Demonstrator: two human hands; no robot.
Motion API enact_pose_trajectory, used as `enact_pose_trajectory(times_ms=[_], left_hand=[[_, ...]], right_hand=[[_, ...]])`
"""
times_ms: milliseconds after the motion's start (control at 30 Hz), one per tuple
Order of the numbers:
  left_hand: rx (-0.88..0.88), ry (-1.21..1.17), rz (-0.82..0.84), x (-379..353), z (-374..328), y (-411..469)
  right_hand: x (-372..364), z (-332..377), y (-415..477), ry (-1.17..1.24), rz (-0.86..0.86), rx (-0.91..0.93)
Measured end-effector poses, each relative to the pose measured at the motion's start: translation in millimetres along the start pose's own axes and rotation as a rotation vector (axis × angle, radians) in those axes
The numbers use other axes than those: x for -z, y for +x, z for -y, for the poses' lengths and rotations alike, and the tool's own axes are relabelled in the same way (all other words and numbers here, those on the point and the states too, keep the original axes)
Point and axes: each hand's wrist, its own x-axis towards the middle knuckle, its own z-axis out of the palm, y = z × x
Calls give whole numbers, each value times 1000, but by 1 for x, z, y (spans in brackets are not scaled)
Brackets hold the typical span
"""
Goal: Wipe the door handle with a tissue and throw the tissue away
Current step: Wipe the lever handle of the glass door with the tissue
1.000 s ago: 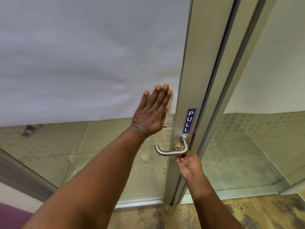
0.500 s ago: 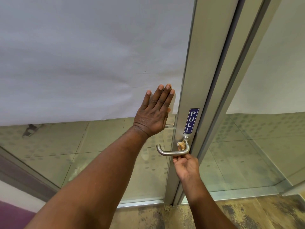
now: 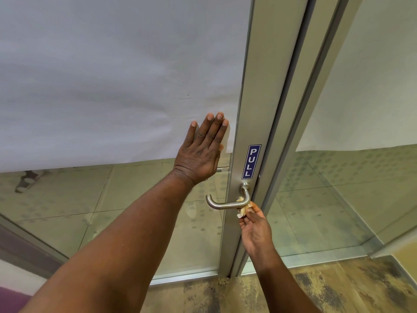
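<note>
A brushed-metal lever door handle (image 3: 222, 205) sticks out from the aluminium door frame (image 3: 264, 91), just below a blue PULL sign (image 3: 251, 161). My right hand (image 3: 255, 229) is below the handle's right bend, its fingertips pinching a small crumpled beige tissue (image 3: 243, 208) that is pressed against the handle's underside near the bend. My left hand (image 3: 203, 152) lies flat with fingers together against the glass door panel, left of the frame and above the handle.
The upper glass is covered by white sheeting (image 3: 112, 75); the lower glass (image 3: 112, 211) is see-through, showing a tiled floor beyond. A second glass panel (image 3: 338, 199) stands right of the frame. Mottled brown flooring (image 3: 293, 290) lies at my feet.
My right hand has shifted slightly right and down along the handle's bend, and the tissue now shows under the handle instead of behind it. My left hand has stayed on the glass.
</note>
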Motion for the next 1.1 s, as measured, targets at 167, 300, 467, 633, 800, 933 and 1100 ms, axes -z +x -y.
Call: enact_pose_trajectory(times_ms=[167,300,467,633,800,933,1100], left_hand=[[3,6,43,2,-1,-1],[21,-5,87,8,-2,-2],[44,-30,162,21,-8,-3],[66,-103,290,42,-17,-21],[150,-250,357,72,-36,-77],[236,-306,336,97,-49,-116],[331,-275,412,128,-57,-148]], right_hand=[[7,3,-14,-191,12,88],[7,2,-29,-340,64,125],[-8,0,-47,-384,185,149],[-39,5,-63,-391,279,165],[-58,6,-82,-391,299,139],[-64,-1,-97,-362,333,77],[-69,-20,-118,-312,420,-27]])
